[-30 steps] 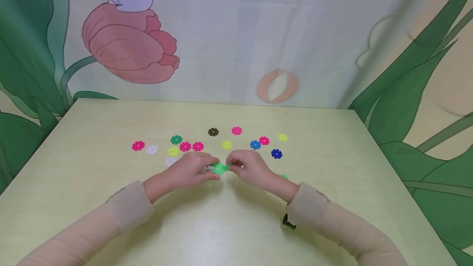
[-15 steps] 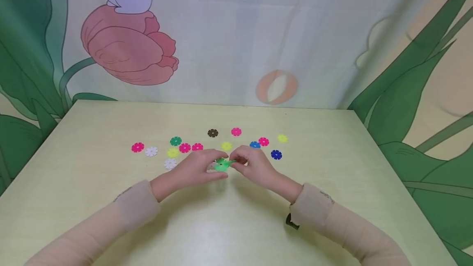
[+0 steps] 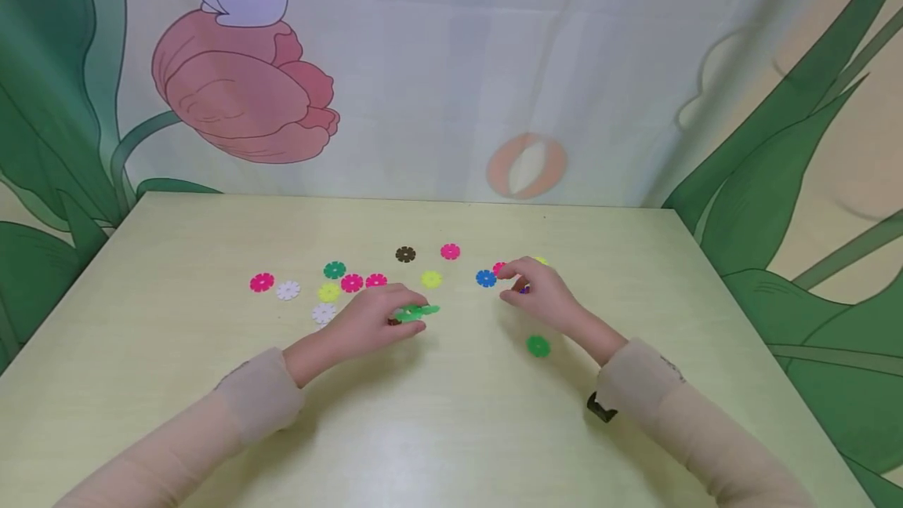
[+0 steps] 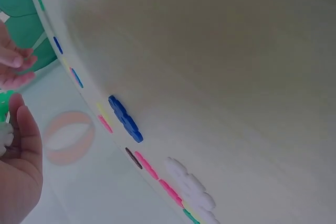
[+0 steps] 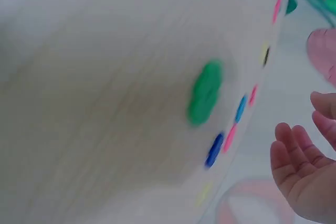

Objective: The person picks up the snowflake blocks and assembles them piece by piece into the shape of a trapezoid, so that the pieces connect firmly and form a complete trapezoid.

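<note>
My left hand [image 3: 367, 318] holds a small cluster of joined snowflake discs, with light green discs [image 3: 416, 311] sticking out past the fingertips. A white disc [image 4: 5, 136] of the cluster shows against the palm in the left wrist view, and a brown bit peeks out in the head view. My right hand [image 3: 549, 302] hovers at the right with thumb and fingers apart and nothing between them. It partly covers a dark blue disc [image 5: 214, 150]. Just nearer to me, a green disc [image 3: 538, 346] lies flat on the table.
Across the table [image 3: 423, 429] lie loose discs: pink [image 3: 262, 282], white [image 3: 288, 290], teal green [image 3: 335, 270], brown [image 3: 405, 254], yellow [image 3: 431, 279] and light blue [image 3: 486, 278]. Another blue disc [image 4: 125, 119] shows in the left wrist view. A printed curtain [image 3: 423, 77] hangs behind the table.
My right hand has let go of the green discs and moved right, uncovering the green disc on the table. The cluster stays in my left hand, which has hardly moved lately.
</note>
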Demonstrator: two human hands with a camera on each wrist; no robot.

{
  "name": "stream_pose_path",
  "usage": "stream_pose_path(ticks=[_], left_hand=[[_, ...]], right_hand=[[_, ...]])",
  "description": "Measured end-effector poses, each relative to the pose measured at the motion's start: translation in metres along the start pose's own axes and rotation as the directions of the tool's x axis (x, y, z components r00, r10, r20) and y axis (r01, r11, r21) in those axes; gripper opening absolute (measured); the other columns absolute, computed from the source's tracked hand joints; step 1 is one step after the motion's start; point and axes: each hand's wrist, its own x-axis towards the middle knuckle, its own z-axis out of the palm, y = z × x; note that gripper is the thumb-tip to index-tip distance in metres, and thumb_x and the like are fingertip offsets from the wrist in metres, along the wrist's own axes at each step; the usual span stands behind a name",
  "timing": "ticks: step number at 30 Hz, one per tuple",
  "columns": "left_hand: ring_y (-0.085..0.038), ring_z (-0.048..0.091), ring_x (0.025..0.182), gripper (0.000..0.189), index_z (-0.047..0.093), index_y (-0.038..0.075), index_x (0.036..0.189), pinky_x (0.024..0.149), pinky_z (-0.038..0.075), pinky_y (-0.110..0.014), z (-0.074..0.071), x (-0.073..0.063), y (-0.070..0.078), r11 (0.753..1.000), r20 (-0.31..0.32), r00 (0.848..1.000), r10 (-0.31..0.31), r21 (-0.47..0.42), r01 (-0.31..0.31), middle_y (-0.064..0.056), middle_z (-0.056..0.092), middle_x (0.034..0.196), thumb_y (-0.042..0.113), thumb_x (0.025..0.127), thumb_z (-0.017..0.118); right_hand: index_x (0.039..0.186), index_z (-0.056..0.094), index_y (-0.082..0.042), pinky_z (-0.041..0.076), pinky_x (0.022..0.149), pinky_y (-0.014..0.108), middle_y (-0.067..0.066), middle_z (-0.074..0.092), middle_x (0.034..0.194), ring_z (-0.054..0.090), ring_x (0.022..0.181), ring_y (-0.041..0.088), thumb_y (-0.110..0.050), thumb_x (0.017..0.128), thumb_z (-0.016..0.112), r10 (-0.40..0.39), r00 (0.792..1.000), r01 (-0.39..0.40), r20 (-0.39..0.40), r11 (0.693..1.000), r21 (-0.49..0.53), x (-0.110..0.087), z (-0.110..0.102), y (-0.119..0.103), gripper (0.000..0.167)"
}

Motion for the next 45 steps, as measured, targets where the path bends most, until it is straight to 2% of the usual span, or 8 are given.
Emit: stream_pose_path(ticks=[4, 8, 14, 20, 30, 36, 40, 45], left_hand=[[-0.006, 0.053, 0.072, 0.026, 0.062, 0.015, 0.102, 0.063, 0.046, -0.015, 0.0, 0.0, -0.003, 1.0, 0.005, 1.0, 0.005, -0.018, -0.005, 0.003, 0.06, 0.091, 0.023, 0.077, 0.067], [-0.008, 0.053, 0.073, 0.024, 0.062, 0.015, 0.1, 0.063, 0.046, -0.015, 0.001, 0.002, -0.003, 0.999, 0.012, 1.0, -0.015, -0.048, 0.015, 0.002, 0.06, 0.092, 0.021, 0.077, 0.068], [-0.012, 0.052, 0.073, 0.021, 0.061, 0.013, 0.098, 0.064, 0.046, -0.018, 0.001, 0.004, 0.002, 0.994, 0.029, 0.997, -0.065, -0.088, 0.068, 0.0, 0.06, 0.094, 0.019, 0.078, 0.066], [-0.011, 0.049, 0.07, 0.018, 0.06, 0.011, 0.095, 0.062, 0.045, -0.02, 0.002, 0.006, 0.002, 0.988, 0.04, 0.995, -0.09, -0.119, 0.094, 0.001, 0.06, 0.088, 0.018, 0.079, 0.065], [-0.011, 0.05, 0.069, 0.012, 0.06, 0.013, 0.089, 0.06, 0.045, -0.021, 0.005, 0.009, 0.002, 0.984, 0.041, 0.993, -0.107, -0.137, 0.111, 0.003, 0.059, 0.083, 0.019, 0.079, 0.064], [-0.01, 0.049, 0.068, 0.008, 0.061, 0.015, 0.084, 0.061, 0.045, -0.021, 0.007, 0.009, 0.003, 0.987, 0.004, 0.994, -0.11, -0.119, 0.11, 0.005, 0.06, 0.08, 0.02, 0.08, 0.064], [-0.009, 0.049, 0.066, 0.006, 0.061, 0.015, 0.081, 0.06, 0.044, -0.021, 0.007, 0.009, 0.004, 0.989, -0.013, 0.994, -0.109, -0.104, 0.107, 0.006, 0.06, 0.077, 0.021, 0.08, 0.064], [-0.008, 0.049, 0.065, 0.004, 0.062, 0.015, 0.079, 0.059, 0.043, -0.021, 0.006, 0.011, 0.006, 0.99, -0.031, 0.994, -0.109, -0.092, 0.106, 0.006, 0.06, 0.076, 0.019, 0.079, 0.064]], right_hand=[[0.106, 0.059, -0.003, 0.047, 0.065, 0.026, 0.014, 0.055, 0.106, 0.055, 0.081, 0.021, -0.011, 0.08, 0.064, 0.166, 0.985, -0.159, 0.055, 0.98, -0.119, 0.006, -0.01, 0.024, 0.028], [0.107, 0.06, -0.006, 0.047, 0.072, 0.03, 0.012, 0.054, 0.104, 0.054, 0.085, 0.022, -0.016, 0.08, 0.065, 0.266, 0.959, -0.24, 0.098, 0.947, -0.213, 0.013, -0.012, 0.041, 0.029], [0.108, 0.061, -0.008, 0.044, 0.074, 0.033, 0.011, 0.055, 0.096, 0.051, 0.087, 0.023, -0.02, 0.078, 0.067, 0.317, 0.942, -0.27, 0.113, 0.912, -0.31, 0.02, -0.012, 0.056, 0.033], [0.104, 0.063, -0.008, 0.041, 0.072, 0.029, 0.008, 0.054, 0.091, 0.047, 0.083, 0.02, -0.023, 0.077, 0.068, 0.334, 0.933, -0.276, 0.132, 0.903, -0.33, 0.023, -0.01, 0.06, 0.031], [0.087, 0.051, -0.006, 0.044, 0.064, 0.025, 0.007, 0.056, 0.084, 0.051, 0.073, 0.018, -0.008, 0.081, 0.061, 0.295, 0.947, -0.273, 0.126, 0.947, -0.168, 0.019, 0.0, 0.046, 0.012], [0.09, 0.05, -0.002, 0.05, 0.058, 0.028, 0.011, 0.057, 0.076, 0.056, 0.058, 0.016, -0.005, 0.084, 0.057, 0.132, 0.974, -0.151, 0.186, 0.985, 0.09, 0.012, 0.009, 0.018, 0.01], [0.093, 0.05, 0.0, 0.051, 0.058, 0.031, 0.012, 0.058, 0.077, 0.058, 0.056, 0.016, -0.004, 0.084, 0.056, 0.035, 0.971, -0.085, 0.235, 0.975, 0.207, 0.01, 0.014, -0.002, 0.011], [0.096, 0.051, 0.0, 0.052, 0.058, 0.029, 0.013, 0.06, 0.079, 0.061, 0.057, 0.016, -0.004, 0.084, 0.056, 0.009, 0.963, -0.095, 0.269, 0.946, 0.309, 0.009, 0.021, -0.021, 0.014]])
